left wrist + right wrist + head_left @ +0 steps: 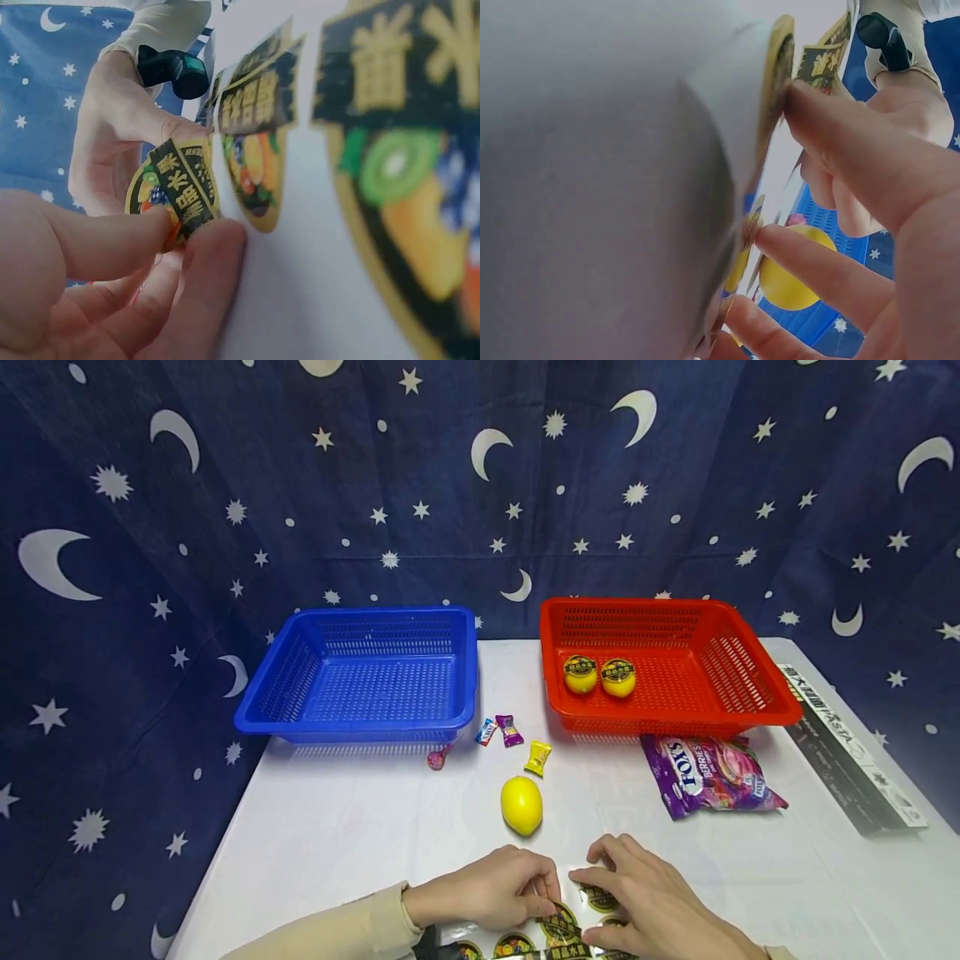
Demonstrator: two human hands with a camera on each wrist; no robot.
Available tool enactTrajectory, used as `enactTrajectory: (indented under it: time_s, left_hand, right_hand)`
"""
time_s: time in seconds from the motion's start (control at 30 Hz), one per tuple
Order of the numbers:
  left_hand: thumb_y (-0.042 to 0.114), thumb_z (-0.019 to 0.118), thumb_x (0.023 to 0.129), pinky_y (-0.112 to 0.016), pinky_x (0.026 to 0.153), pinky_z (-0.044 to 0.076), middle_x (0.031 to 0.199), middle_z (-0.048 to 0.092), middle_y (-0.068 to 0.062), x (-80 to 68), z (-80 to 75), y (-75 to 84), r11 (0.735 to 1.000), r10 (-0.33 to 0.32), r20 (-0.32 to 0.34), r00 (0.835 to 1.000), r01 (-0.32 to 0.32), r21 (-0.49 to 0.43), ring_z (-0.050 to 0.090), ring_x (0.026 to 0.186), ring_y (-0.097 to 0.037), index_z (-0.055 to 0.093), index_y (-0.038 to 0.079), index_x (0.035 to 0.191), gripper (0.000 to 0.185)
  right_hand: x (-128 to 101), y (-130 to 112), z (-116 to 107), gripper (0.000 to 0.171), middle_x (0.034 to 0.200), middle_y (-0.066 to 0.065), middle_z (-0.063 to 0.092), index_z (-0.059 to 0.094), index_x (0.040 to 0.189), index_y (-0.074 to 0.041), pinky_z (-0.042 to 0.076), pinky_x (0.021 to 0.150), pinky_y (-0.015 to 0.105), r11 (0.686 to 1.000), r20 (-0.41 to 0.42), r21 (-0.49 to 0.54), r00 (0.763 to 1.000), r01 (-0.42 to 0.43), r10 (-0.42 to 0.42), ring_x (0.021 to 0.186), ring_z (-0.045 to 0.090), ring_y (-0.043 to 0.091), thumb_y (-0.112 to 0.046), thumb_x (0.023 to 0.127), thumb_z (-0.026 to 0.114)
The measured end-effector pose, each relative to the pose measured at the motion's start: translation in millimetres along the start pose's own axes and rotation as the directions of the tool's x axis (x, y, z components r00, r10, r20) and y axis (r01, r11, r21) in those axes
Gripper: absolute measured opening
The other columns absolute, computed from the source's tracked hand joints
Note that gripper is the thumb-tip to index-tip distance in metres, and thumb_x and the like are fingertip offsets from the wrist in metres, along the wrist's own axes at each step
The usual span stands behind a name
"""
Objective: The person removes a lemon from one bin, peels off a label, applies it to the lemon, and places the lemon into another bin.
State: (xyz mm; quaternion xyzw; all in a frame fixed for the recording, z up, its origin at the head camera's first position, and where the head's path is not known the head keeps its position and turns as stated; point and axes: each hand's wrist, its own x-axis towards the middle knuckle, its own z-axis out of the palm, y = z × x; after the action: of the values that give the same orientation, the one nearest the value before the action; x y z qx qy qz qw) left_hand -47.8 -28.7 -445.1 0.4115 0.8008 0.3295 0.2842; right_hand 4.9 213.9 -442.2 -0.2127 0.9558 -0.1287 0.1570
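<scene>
My left hand pinches a round fruit sticker between thumb and fingers, lifted at an angle from the sheet of stickers. The sticker is black and gold, with coloured fruit and Chinese characters. On the right part of that sheet rests my right hand, its thumb and fingers spread over the printed side. In the right wrist view, the sheet's pale surface fills the left half. A yellow lemon lies on the table just beyond both hands.
A blue basket stands back left. The red basket at back right holds two yellow fruits with stickers. Between them lie small wrapped candies and a lollipop. A purple candy bag and a pasta box lie right.
</scene>
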Motion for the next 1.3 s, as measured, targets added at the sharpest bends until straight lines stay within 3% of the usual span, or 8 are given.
enactTrajectory:
  time_s: [0.17, 0.4, 0.63, 0.9, 1.0, 1.1, 1.2, 1.3]
  left_hand:
    - [0.018, 0.072, 0.095, -0.012, 0.053, 0.046, 0.069, 0.063, 0.018, 1.8, 2.0, -0.2, 0.999, -0.032, -0.042, 0.999, 0.031, -0.033, 0.049, 0.051, 0.01, 0.071, 0.016, 0.091, 0.005]
    - [0.011, 0.073, 0.094, -0.016, 0.051, 0.049, 0.067, 0.065, 0.011, 1.5, 1.1, -1.7, 0.971, -0.08, -0.03, 0.996, 0.071, -0.226, 0.054, 0.047, 0.004, 0.069, 0.014, 0.089, 0.007]
    - [0.018, 0.072, 0.096, -0.012, 0.055, 0.046, 0.072, 0.062, 0.018, 3.4, -0.2, 2.5, 0.999, -0.033, -0.043, 0.999, 0.034, 0.014, 0.049, 0.056, 0.008, 0.069, 0.018, 0.092, 0.005]
    - [0.018, 0.072, 0.095, -0.011, 0.056, 0.045, 0.073, 0.063, 0.019, 3.1, 1.7, 2.4, 0.997, -0.006, -0.073, 0.997, 0.011, 0.07, 0.048, 0.056, 0.01, 0.069, 0.019, 0.092, 0.004]
    - [0.018, 0.073, 0.095, -0.012, 0.054, 0.045, 0.073, 0.063, 0.019, 3.8, 1.5, 1.3, 0.998, -0.023, -0.081, 0.996, 0.027, 0.048, 0.048, 0.055, 0.009, 0.07, 0.019, 0.092, 0.004]
    - [0.017, 0.074, 0.094, -0.012, 0.054, 0.045, 0.073, 0.063, 0.019, 4.7, 1.8, 1.0, 0.998, -0.039, -0.095, 0.995, 0.042, 0.035, 0.049, 0.055, 0.009, 0.069, 0.019, 0.092, 0.005]
    - [0.017, 0.075, 0.093, -0.012, 0.055, 0.045, 0.073, 0.062, 0.019, 5.7, 2.1, 1.0, 0.998, -0.039, -0.111, 0.993, 0.043, 0.036, 0.049, 0.056, 0.009, 0.069, 0.019, 0.092, 0.006]
    - [0.016, 0.074, 0.092, -0.011, 0.055, 0.045, 0.072, 0.062, 0.019, 6.4, 2.5, 0.9, 0.999, -0.03, -0.121, 0.992, 0.035, 0.039, 0.048, 0.056, 0.01, 0.069, 0.018, 0.092, 0.005]
  right_hand:
    - [-2, -1, -1, 0.056, 0.12, -0.011, 0.058, 0.07, 0.127, -0.042, 0.053, 0.087, 0.039, 0.998, -0.007, -0.033, 0.999, 0.049, -0.05, 0.105, 0.05, 0.011, -0.074, 0.081, 0.068]
    - [-1, 0, -1, 0.053, 0.12, -0.01, 0.058, 0.07, 0.127, -0.042, 0.051, 0.086, 0.038, 0.995, -0.029, -0.055, 0.996, 0.083, -0.085, 0.104, 0.049, 0.01, -0.072, 0.082, 0.068]
    - [-2, -2, 1, 0.049, 0.119, -0.018, 0.056, 0.072, 0.125, -0.039, 0.044, 0.084, 0.031, 0.992, -0.154, 0.061, 0.983, 0.113, -0.102, 0.109, 0.048, 0.007, -0.069, 0.085, 0.069]
    - [0, -4, -2, 0.039, 0.119, -0.019, 0.055, 0.07, 0.124, -0.042, 0.041, 0.083, 0.027, 0.968, -0.034, 0.225, 0.994, 0.108, -0.103, 0.107, 0.046, 0.003, -0.047, 0.087, 0.078]
    - [-1, -5, -1, 0.048, 0.119, -0.019, 0.054, 0.068, 0.126, -0.04, 0.042, 0.084, 0.028, 0.961, -0.018, 0.262, 0.996, 0.088, -0.087, 0.107, 0.045, 0.003, -0.055, 0.082, 0.08]
    - [0, -9, 5, 0.061, 0.115, -0.02, 0.054, 0.069, 0.125, -0.035, 0.04, 0.08, 0.025, 0.967, -0.085, 0.237, 0.994, 0.092, -0.073, 0.104, 0.044, 0.001, -0.072, 0.077, 0.076]
    - [3, -15, 12, 0.069, 0.108, -0.019, 0.052, 0.07, 0.119, -0.028, 0.034, 0.073, 0.023, 0.986, -0.189, 0.133, 0.979, 0.101, -0.075, 0.099, 0.043, 0.001, -0.081, 0.075, 0.068]
    - [7, -20, 16, 0.071, 0.104, -0.017, 0.048, 0.068, 0.114, -0.025, 0.029, 0.07, 0.022, 0.996, -0.217, 0.029, 0.973, 0.083, -0.075, 0.097, 0.041, 0.004, -0.085, 0.078, 0.06]
